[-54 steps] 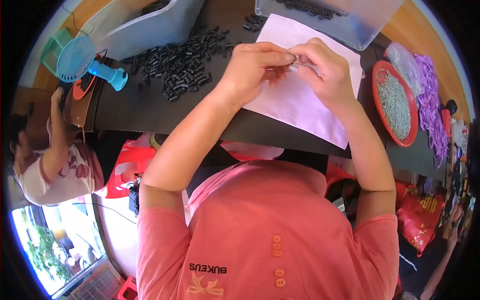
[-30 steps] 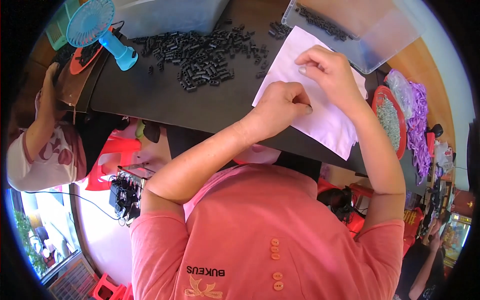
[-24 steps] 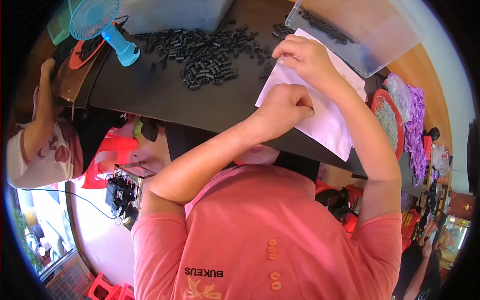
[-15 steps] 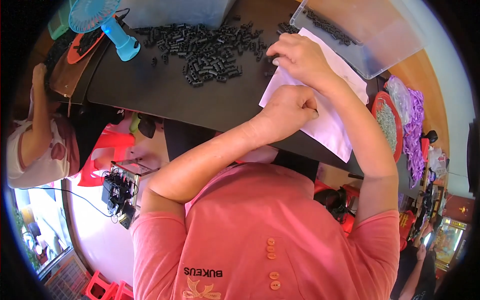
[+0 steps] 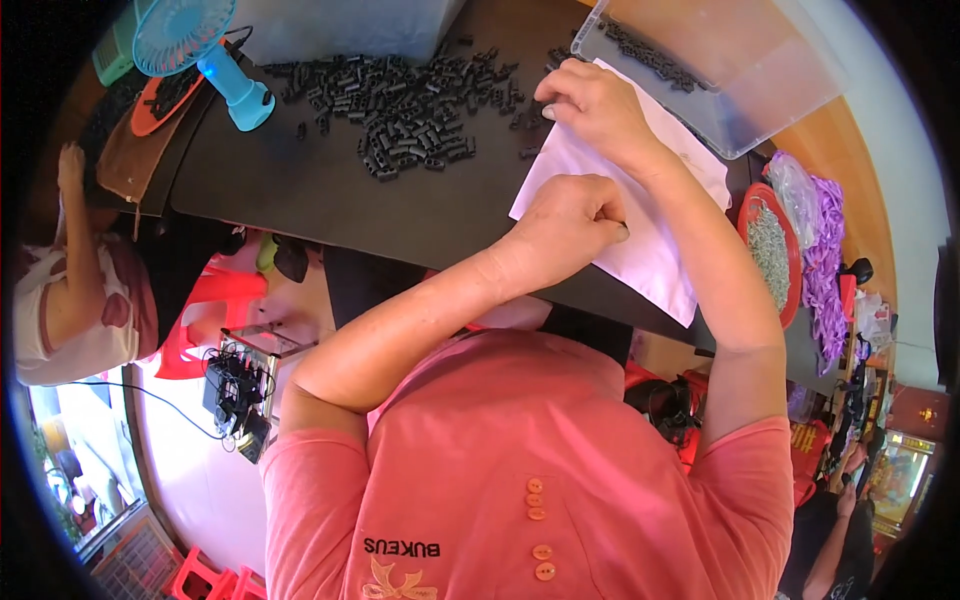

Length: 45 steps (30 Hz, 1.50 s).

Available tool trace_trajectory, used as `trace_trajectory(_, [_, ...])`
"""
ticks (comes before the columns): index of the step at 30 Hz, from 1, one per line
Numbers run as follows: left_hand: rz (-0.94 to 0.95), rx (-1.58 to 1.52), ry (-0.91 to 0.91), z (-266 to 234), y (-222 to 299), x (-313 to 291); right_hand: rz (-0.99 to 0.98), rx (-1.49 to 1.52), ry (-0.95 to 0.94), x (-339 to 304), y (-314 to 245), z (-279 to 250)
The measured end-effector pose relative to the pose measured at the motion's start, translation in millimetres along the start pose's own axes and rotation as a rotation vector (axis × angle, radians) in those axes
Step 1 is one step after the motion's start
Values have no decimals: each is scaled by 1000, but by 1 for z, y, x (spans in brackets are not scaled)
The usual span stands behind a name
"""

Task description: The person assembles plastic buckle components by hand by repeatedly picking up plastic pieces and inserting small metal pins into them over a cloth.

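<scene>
My left hand (image 5: 568, 226) is closed in a pinch over a pale pink cloth (image 5: 655, 262) on the dark table. A small dark bit shows at its thumb tip, too little to name. Farther off, my right hand (image 5: 603, 112) reaches across the far part of the cloth with its fingers curled together. Its fingertips are beside a few loose black pieces, and whatever they pinch is hidden. A large heap of short black plastic pieces (image 5: 415, 110) lies to the left of my right hand.
Beyond the heap stands a translucent bin (image 5: 345, 30), with a clear plastic box (image 5: 770, 100) at the right. A blue fan (image 5: 238, 90) stands left. Right of the cloth are a red tray (image 5: 790, 215) of small silvery pieces and purple strips (image 5: 828, 270). Another person's arm (image 5: 85, 235) is at far left.
The whole view has shifted slightly. Both hands keep almost the same closed poses over the cloth.
</scene>
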<state>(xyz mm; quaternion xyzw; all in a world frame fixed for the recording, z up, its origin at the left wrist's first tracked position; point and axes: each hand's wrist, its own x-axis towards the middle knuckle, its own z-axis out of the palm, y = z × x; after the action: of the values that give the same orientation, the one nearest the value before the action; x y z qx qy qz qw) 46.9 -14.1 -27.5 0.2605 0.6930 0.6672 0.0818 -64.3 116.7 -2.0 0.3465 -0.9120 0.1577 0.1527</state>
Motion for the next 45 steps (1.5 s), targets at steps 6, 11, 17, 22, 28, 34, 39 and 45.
trace_trajectory(6, [-9, 7, -4, -1, 3, 0, -10, 38, -5, -1, 0, 1])
trace_trajectory(11, [-10, 15, -2, -2, 4, -1, -24, 22, -26, 0, 1, 2])
trace_trajectory(17, [-9, 24, -50, -3, 3, 0, 103, 90, -5, -10, -1, -5])
trace_trajectory(22, [-228, -279, 135, -8, 11, 1, 401, 768, 36, -42, -5, -49])
trace_trajectory(28, [-253, -411, 159, -11, 13, 4, 483, 968, 74, -83, -33, -67])
trace_trajectory(34, [-254, -339, 204, -8, 15, 6, 400, 993, 130, -92, -36, -59])
trace_trajectory(39, [-216, -294, 194, -3, 15, 5, 355, 1038, 130, -97, -36, -53])
trace_trajectory(45, [-207, -236, 197, -2, 14, 6, 301, 946, 127, -99, -36, -53])
